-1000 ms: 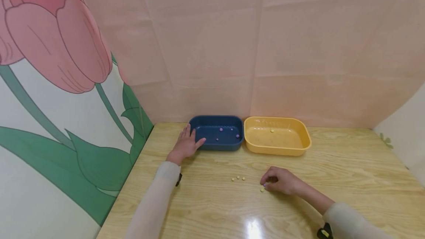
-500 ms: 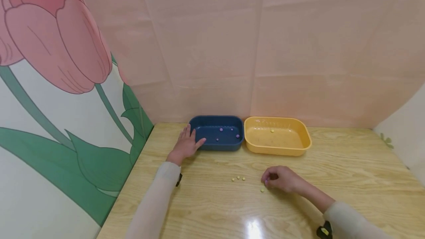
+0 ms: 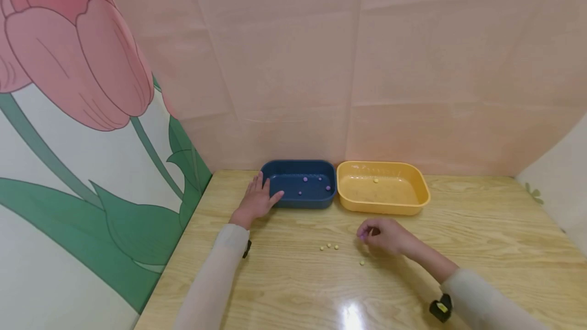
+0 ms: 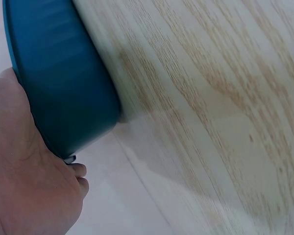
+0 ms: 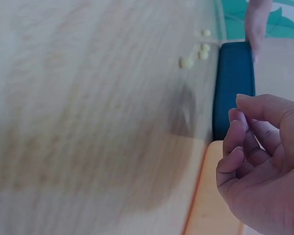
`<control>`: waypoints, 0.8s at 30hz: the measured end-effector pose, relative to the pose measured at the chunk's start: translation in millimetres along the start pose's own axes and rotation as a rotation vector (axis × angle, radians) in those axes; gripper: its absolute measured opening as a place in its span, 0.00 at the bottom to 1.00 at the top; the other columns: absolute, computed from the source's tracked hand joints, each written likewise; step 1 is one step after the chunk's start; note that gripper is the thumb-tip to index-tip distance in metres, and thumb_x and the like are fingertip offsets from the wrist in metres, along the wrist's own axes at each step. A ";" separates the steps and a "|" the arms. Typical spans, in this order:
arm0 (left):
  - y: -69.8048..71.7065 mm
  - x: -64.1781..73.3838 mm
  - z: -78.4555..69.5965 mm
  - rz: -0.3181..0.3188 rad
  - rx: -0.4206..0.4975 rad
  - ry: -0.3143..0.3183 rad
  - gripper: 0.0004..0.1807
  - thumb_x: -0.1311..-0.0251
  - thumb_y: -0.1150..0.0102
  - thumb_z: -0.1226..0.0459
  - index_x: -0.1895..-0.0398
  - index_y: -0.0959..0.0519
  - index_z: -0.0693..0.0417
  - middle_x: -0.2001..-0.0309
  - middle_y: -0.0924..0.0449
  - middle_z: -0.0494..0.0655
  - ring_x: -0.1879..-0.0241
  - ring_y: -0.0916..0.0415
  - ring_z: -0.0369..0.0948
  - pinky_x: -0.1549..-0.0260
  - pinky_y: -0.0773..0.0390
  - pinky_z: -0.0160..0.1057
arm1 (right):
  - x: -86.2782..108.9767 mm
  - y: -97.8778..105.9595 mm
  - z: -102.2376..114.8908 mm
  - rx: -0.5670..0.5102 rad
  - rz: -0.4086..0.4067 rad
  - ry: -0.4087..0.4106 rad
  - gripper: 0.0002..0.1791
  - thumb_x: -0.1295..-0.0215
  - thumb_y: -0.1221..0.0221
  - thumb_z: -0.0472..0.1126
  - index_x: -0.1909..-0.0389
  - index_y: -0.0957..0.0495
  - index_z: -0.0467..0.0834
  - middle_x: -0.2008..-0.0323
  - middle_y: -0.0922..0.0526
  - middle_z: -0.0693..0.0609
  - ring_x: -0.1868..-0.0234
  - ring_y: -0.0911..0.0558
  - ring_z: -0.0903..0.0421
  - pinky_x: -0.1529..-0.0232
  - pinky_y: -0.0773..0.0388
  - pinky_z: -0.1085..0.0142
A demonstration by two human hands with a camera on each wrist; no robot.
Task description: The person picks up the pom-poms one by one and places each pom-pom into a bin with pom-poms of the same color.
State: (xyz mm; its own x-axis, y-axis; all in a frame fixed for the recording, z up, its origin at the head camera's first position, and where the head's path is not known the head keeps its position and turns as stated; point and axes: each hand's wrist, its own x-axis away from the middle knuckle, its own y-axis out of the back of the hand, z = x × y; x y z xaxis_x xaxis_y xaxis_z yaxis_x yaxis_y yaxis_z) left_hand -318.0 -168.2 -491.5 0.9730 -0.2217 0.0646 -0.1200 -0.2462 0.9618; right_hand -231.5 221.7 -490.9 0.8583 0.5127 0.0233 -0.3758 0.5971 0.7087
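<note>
Head view, right hand (image 3: 385, 236) pinching a purple ball (image 3: 363, 237) above the wood-grain bench (image 3: 284, 284), near four yellow balls (image 3: 337, 247), left hand (image 3: 258, 199) spread loosely against the navy tray (image 3: 304, 203), yellow tray (image 3: 382, 209) just beside it, yellow mark (image 3: 442, 307) on black wrist device (image 3: 435, 312) too small to read.

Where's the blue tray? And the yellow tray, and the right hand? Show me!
Blue tray (image 3: 291, 184): head view, on its bare inside floor.
Yellow tray (image 3: 382, 195): head view, on its bare inside floor.
Right hand (image 3: 388, 237): head view, on the back of it.
</note>
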 end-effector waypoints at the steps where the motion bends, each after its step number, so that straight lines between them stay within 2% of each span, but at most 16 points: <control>1: -0.1 -0.1 0.1 0.000 0.000 -0.001 0.49 0.26 0.74 0.33 0.20 0.53 0.64 0.19 0.72 0.62 0.19 0.74 0.54 0.23 0.64 0.53 | -1.9 0.7 1.4 -0.002 -0.003 0.000 0.04 0.35 0.35 0.35 0.61 0.15 0.43 0.67 0.18 0.57 0.66 0.24 0.60 0.67 0.26 0.70; 13: -0.3 0.0 0.4 -0.004 0.001 -0.002 0.50 0.26 0.74 0.32 0.20 0.52 0.63 0.19 0.71 0.62 0.19 0.74 0.54 0.23 0.64 0.53 | -22.2 4.8 16.7 0.002 -0.043 -0.016 0.04 0.36 0.34 0.35 0.61 0.15 0.40 0.69 0.18 0.57 0.69 0.26 0.58 0.70 0.29 0.70; 20: 1.1 0.5 -0.2 0.003 0.005 0.000 0.50 0.27 0.74 0.32 0.19 0.53 0.63 0.19 0.72 0.61 0.19 0.74 0.54 0.23 0.65 0.53 | -33.2 7.6 24.6 -0.056 -0.045 -0.077 0.05 0.34 0.34 0.35 0.59 0.15 0.39 0.68 0.18 0.55 0.68 0.26 0.56 0.70 0.29 0.69; 24: 1.0 1.1 -0.4 0.010 -0.003 0.000 0.50 0.27 0.75 0.32 0.19 0.53 0.63 0.19 0.73 0.61 0.19 0.75 0.54 0.23 0.65 0.53 | -39.6 8.6 27.8 -0.050 -0.059 -0.059 0.04 0.35 0.33 0.36 0.61 0.15 0.41 0.69 0.18 0.55 0.68 0.26 0.55 0.69 0.29 0.69</control>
State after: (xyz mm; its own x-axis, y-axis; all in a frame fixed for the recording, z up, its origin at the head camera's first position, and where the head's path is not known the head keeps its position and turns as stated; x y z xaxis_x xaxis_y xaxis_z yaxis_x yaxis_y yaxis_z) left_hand -317.0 -168.4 -490.4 0.9718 -0.2240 0.0743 -0.1292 -0.2415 0.9618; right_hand -259.0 189.4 -466.1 0.8981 0.4392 0.0249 -0.3396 0.6564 0.6737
